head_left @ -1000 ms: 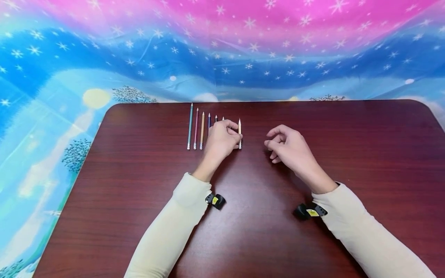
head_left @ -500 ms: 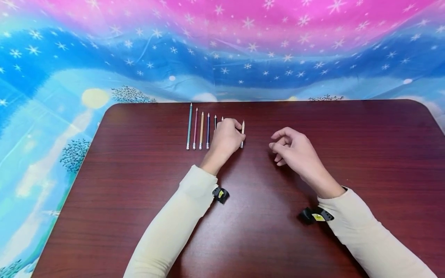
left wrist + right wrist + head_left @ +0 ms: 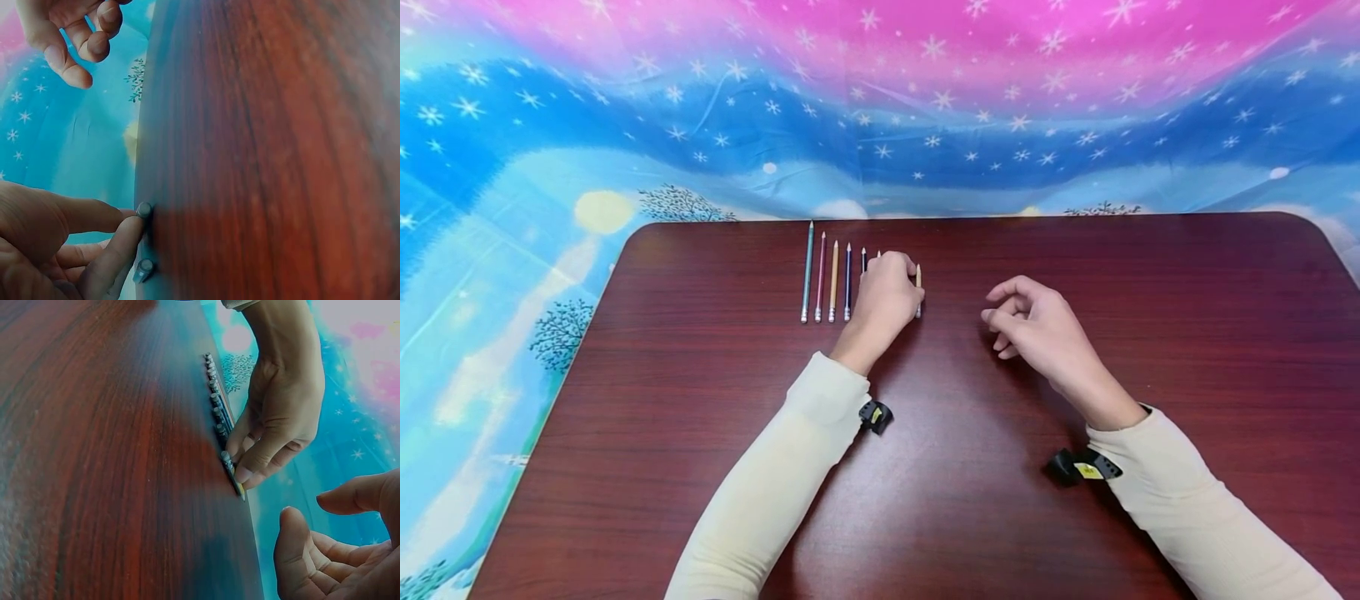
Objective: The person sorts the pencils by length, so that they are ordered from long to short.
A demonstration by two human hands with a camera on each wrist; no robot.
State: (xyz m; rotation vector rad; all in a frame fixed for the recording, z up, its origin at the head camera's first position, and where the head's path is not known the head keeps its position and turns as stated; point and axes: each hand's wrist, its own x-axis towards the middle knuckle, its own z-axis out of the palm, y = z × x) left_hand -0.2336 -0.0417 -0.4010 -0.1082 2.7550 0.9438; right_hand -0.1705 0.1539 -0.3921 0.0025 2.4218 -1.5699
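My left hand (image 3: 886, 296) pinches a short yellowish pencil (image 3: 918, 277) between thumb and finger at the right end of a row. Close up, the left wrist view has the pencil's rounded end (image 3: 144, 210) at my fingertips. To the left lie a long teal pencil (image 3: 807, 275), a dark red pencil (image 3: 821, 279), a yellow pencil (image 3: 833, 283) and a dark blue pencil (image 3: 848, 283). A black pencil (image 3: 863, 257) and another beside it are partly covered by the hand. My right hand (image 3: 1037, 337) hovers to the right, fingers loosely curled, holding nothing.
The dark red-brown table (image 3: 962, 500) has rounded far corners. Behind it hangs a pink and blue snowflake cloth (image 3: 865, 100). A black camera strap sits on each wrist, the left strap (image 3: 876, 416) and the right strap (image 3: 1084, 467).
The left hand and its pencil shifted right, then slightly back left toward the row. My right hand moved a little to the right and then stayed nearly still.
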